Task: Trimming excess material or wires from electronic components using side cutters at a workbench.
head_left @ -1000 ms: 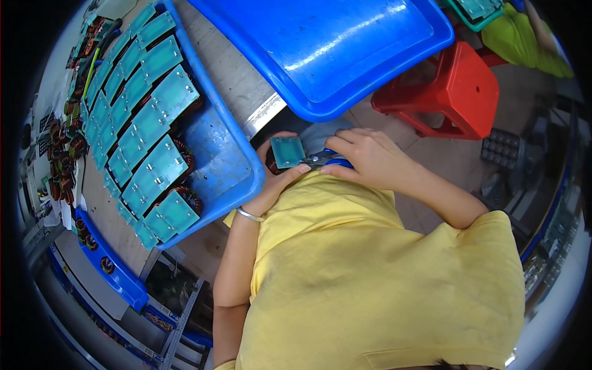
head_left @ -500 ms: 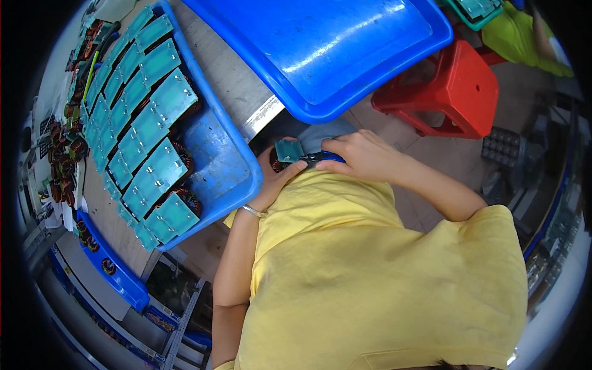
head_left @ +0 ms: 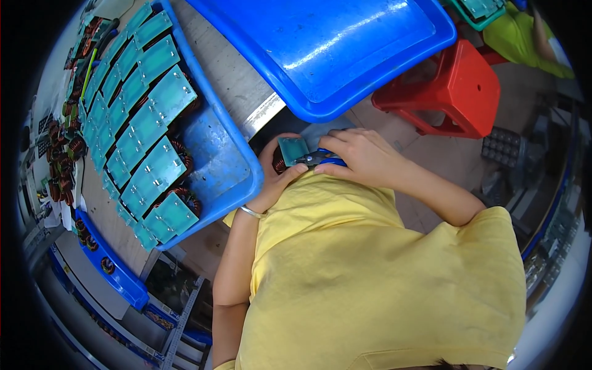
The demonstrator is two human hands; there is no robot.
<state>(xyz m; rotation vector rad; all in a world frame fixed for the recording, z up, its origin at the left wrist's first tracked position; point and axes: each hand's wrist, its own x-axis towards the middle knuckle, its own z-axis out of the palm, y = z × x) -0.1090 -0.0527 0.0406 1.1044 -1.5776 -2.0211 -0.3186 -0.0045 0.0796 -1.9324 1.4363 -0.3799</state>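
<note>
Circuit board, small and green [head_left: 292, 150], sits in front of the yellow shirt [head_left: 382, 277], just past the table's edge, and I watch it from afar through the head camera. The left hand [head_left: 272, 176] is closed on it, thumb along the near side, with a dark, copper-toned coil [head_left: 279, 163] showing under its left edge. The right hand [head_left: 364, 154] is wrapped round blue-handled pliers [head_left: 313, 158], their nose at the board's lower right corner — whether the jaws are together or apart, I cannot tell at this size.

Room is tight on the left. A loaded blue tray [head_left: 222, 166] pushes its near corner right up beside the left wrist (the one with the pale bracelet [head_left: 251, 212]), and I cannot make out whether they touch. Rows of green boards [head_left: 154, 163] fill most of that tray, coils beneath some of them. Ahead, a second blue tray [head_left: 351, 55] juts past the tabletop [head_left: 225, 55], its rounded corner just beyond the hands. A red stool [head_left: 462, 92] stands to the right — behind it, a lime-clad person [head_left: 518, 34] near a green tray [head_left: 478, 26]. Far left, more coils [head_left: 60, 160] lie heaped.
</note>
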